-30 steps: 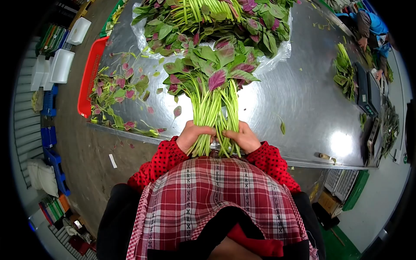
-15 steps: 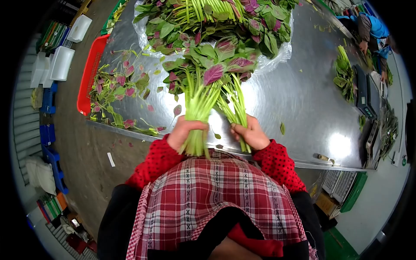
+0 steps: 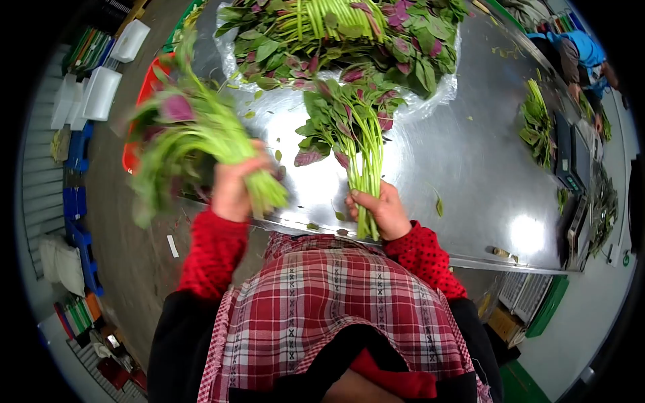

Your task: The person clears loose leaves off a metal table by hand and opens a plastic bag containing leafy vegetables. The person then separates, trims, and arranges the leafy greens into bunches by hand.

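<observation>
My left hand (image 3: 235, 183) is closed around the stems of a thick bunch of amaranth greens (image 3: 208, 127), tilted to the left and blurred by motion. Its leaves hang over the table's left edge and partly hide the red basket. In my right hand (image 3: 383, 209) is a smaller bunch of amaranth (image 3: 366, 148), gripped near the stem ends at the table's front edge, its green and purple leaves pointing away from me. Beyond it, a large pile of the same greens (image 3: 336, 50) lies on clear plastic (image 3: 440, 91).
The metal table (image 3: 470, 181) carries loose leaves. A red basket (image 3: 130, 156) sits at its left edge. A scale (image 3: 568, 154) and another bunch of greens (image 3: 535, 124) are on the right. A person in blue (image 3: 584, 50) stands at the far right.
My left hand has swung left and up with the thick bunch, which now tilts away from the smaller one. My right hand has stayed close to its place, holding its bunch more upright.
</observation>
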Motion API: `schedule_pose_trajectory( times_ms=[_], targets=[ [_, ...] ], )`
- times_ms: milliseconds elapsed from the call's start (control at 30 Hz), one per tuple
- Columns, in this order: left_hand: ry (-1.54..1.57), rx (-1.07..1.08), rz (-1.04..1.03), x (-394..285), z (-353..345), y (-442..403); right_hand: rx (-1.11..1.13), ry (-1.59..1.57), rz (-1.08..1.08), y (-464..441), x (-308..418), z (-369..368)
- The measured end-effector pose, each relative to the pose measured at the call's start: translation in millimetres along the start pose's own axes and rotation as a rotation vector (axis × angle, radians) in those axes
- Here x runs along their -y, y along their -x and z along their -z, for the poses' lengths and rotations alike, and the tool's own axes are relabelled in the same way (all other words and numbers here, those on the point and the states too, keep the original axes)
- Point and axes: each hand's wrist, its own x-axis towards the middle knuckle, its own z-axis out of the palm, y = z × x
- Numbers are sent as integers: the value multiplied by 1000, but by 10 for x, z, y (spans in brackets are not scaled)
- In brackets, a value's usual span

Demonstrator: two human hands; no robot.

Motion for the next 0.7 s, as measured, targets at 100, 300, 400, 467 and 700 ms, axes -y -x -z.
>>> schedule_pose_trajectory(
  times_ms=[100,300,400,467,700],
  targets=[
    [86,-27,179,664,-260,24,6,122,47,-107,-176,-136],
    [87,-63,140,779,-515,123,-20,401,248,-99,-402,-229],
    [-3,-71,88,817,-474,87,-28,412,295,-112,-440,-289],
    [-20,-78,138,810,-434,116,-51,396,246,-131,-419,-274],
    [175,56,142,326,-338,197,-177,593,350,-253,-610,-66]
  ],
)
